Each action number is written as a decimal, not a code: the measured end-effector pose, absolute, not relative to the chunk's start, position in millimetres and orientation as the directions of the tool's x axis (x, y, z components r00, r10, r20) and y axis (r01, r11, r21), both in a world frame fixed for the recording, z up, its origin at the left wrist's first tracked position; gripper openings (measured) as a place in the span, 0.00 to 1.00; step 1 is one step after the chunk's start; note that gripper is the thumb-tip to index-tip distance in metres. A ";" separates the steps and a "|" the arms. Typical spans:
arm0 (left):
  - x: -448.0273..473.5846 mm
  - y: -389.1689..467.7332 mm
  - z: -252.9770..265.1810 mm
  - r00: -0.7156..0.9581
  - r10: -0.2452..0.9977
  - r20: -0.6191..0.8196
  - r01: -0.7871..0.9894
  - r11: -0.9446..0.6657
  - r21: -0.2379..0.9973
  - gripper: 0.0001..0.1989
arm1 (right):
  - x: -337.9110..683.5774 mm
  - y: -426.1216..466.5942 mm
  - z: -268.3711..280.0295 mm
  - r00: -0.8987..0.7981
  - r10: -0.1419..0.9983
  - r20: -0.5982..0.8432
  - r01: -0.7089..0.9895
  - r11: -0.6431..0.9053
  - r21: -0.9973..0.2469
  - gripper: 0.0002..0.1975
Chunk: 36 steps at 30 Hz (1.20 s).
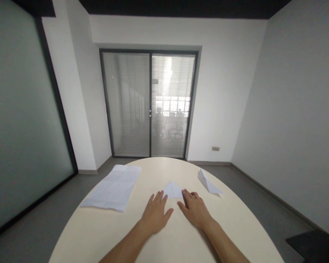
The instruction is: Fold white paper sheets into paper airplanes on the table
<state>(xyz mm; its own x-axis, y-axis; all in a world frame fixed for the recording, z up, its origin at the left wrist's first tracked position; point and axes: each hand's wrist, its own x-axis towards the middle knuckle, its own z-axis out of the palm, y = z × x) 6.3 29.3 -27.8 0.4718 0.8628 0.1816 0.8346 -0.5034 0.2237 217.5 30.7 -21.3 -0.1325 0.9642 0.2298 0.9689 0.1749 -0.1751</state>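
A small white folded paper (172, 190) with a pointed far end lies flat on the pale table, a crease running down its middle. My left hand (157, 213) rests palm down with its fingers stretched out, the fingertips at the paper's left corner. At the right corner are the fingertips of my right hand (195, 208), also palm down, with its thumb apart from the fingers. Neither hand grips anything. Beyond my right hand sits another folded white paper (208, 184), partly raised along a crease.
Creased white sheets (113, 188) lie at the left of the round table (164, 244). Farther off are a glass door with blinds (149, 106) and white walls. A dark flat object (316, 244) shows low at the right, beside the table.
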 end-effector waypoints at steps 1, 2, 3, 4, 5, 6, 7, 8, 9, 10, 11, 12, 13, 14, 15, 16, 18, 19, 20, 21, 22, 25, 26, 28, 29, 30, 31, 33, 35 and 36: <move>6.0 29.3 -27.9 0.475 0.861 0.181 0.832 -0.506 0.225 0.32 | 217.6 30.1 -19.8 -0.133 0.962 0.240 0.968 0.178 -0.178 0.27; 5.9 29.2 -27.9 0.476 0.861 0.179 0.832 -0.507 0.227 0.32 | 217.5 29.5 -18.2 -0.126 0.960 0.249 0.968 0.175 -0.183 0.25; 6.0 29.1 -27.7 0.475 0.863 0.173 0.833 -0.504 0.229 0.32 | 217.0 28.9 -16.6 -0.113 0.960 0.255 0.968 0.164 -0.189 0.24; 6.2 29.0 -27.3 0.473 0.865 0.167 0.835 -0.501 0.230 0.32 | 216.2 28.2 -15.0 -0.093 0.962 0.255 0.970 0.146 -0.196 0.23; 6.4 28.9 -27.0 0.469 0.868 0.163 0.837 -0.496 0.231 0.32 | 215.3 27.5 -13.6 -0.070 0.965 0.252 0.972 0.123 -0.201 0.22; 6.7 28.9 -26.6 0.466 0.870 0.161 0.839 -0.492 0.231 0.31 | 214.3 26.9 -12.4 -0.049 0.968 0.247 0.974 0.101 -0.203 0.22; 6.9 28.9 -26.3 0.462 0.872 0.162 0.841 -0.489 0.231 0.31 | 213.3 26.4 -11.6 -0.034 0.969 0.244 0.976 0.085 -0.201 0.21; 7.1 29.1 -26.2 0.460 0.872 0.165 0.842 -0.488 0.231 0.31 | 212.4 26.0 -11.3 -0.027 0.970 0.242 0.978 0.076 -0.196 0.21; 7.2 29.3 -26.3 0.459 0.872 0.168 0.841 -0.488 0.233 0.31 | 211.8 25.9 -11.4 -0.029 0.970 0.243 0.980 0.076 -0.186 0.20; 7.2 29.7 -26.6 0.458 0.872 0.170 0.841 -0.488 0.236 0.31 | 211.4 26.0 -12.0 -0.041 0.968 0.247 0.981 0.085 -0.172 0.20; 7.2 30.2 -27.1 0.458 0.872 0.170 0.839 -0.488 0.240 0.31 | 211.4 26.4 -13.1 -0.057 0.966 0.251 0.983 0.099 -0.157 0.20; 7.0 30.9 -27.7 0.461 0.871 0.168 0.837 -0.490 0.246 0.31 | 211.7 27.1 -14.6 -0.071 0.964 0.255 0.983 0.111 -0.144 0.20; 6.7 31.5 -28.3 0.467 0.869 0.165 0.832 -0.495 0.251 0.31 | 212.2 28.0 -16.3 -0.079 0.963 0.257 0.984 0.116 -0.133 0.21; 6.4 32.2 -28.9 0.477 0.864 0.162 0.826 -0.503 0.255 0.31 | 212.8 28.9 -18.0 -0.080 0.963 0.259 0.985 0.116 -0.125 0.21; 6.0 32.7 -29.4 0.489 0.857 0.160 0.818 -0.515 0.258 0.31 | 213.4 29.8 -19.6 -0.074 0.963 0.261 0.987 0.109 -0.121 0.21; 5.6 33.2 -29.7 0.503 0.850 0.160 0.809 -0.527 0.259 0.31 | 213.9 30.5 -21.0 -0.063 0.963 0.262 0.988 0.097 -0.120 0.21; 4.8 33.6 -29.9 0.523 0.837 0.162 0.795 -0.547 0.261 0.30 | 214.5 31.4 -22.5 -0.046 0.963 0.264 0.990 0.080 -0.119 0.21; 4.5 33.6 -29.9 0.527 0.834 0.165 0.791 -0.552 0.263 0.30 | 214.5 31.4 -22.5 -0.042 0.964 0.264 0.990 0.076 -0.119 0.21; 4.3 33.6 -29.9 0.527 0.833 0.168 0.790 -0.554 0.265 0.30 | 214.5 31.3 -22.2 -0.041 0.964 0.261 0.990 0.075 -0.121 0.22; 4.3 33.6 -29.8 0.524 0.834 0.172 0.790 -0.551 0.268 0.29 | 214.5 31.1 -21.7 -0.043 0.966 0.257 0.989 0.077 -0.123 0.22; 4.4 33.5 -29.8 0.519 0.836 0.177 0.791 -0.548 0.272 0.29 | 214.6 30.9 -21.2 -0.046 0.966 0.253 0.989 0.080 -0.126 0.22; 5.4 33.7 -29.3 0.500 0.839 0.215 0.790 -0.543 0.283 0.28 | 215.2 30.7 -20.2 -0.053 0.966 0.252 0.987 0.089 -0.135 0.22; 5.7 33.9 -28.8 0.494 0.838 0.233 0.789 -0.544 0.287 0.27 | 215.6 30.9 -20.3 -0.052 0.966 0.254 0.986 0.090 -0.140 0.22; 6.4 34.6 -27.7 0.474 0.841 0.259 0.789 -0.537 0.298 0.26 | 216.1 31.4 -20.7 -0.045 0.966 0.256 0.985 0.086 -0.152 0.22; 6.6 35.0 -27.1 0.461 0.848 0.263 0.793 -0.526 0.307 0.26 | 216.3 31.7 -21.0 -0.043 0.966 0.254 0.984 0.085 -0.157 0.21; 6.8 35.6 -26.7 0.446 0.856 0.261 0.798 -0.512 0.317 0.25 | 216.5 32.0 -21.3 -0.040 0.967 0.251 0.983 0.083 -0.161 0.21; 6.9 36.2 -26.4 0.434 0.864 0.256 0.801 -0.500 0.328 0.25 | 216.6 32.2 -21.6 -0.041 0.968 0.248 0.983 0.083 -0.162 0.21; 7.0 37.6 -27.0 0.425 0.870 0.251 0.799 -0.491 0.348 0.25 | 216.6 32.5 -22.2 -0.043 0.967 0.250 0.984 0.085 -0.157 0.21; 6.8 39.2 -29.0 0.428 0.868 0.251 0.791 -0.494 0.361 0.24 | 216.5 32.7 -22.9 -0.042 0.966 0.255 0.985 0.083 -0.152 0.22; 6.6 40.2 -30.4 0.430 0.867 0.251 0.788 -0.496 0.365 0.24 | 216.4 32.8 -23.3 -0.040 0.966 0.257 0.985 0.082 -0.152 0.22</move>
<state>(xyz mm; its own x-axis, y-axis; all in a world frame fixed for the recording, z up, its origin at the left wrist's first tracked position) 6.6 40.2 -30.4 0.4300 0.8672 0.2510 0.7876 -0.4962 0.3653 216.4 32.8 -23.3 -0.0404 0.9657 0.2566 0.9850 0.0816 -0.1521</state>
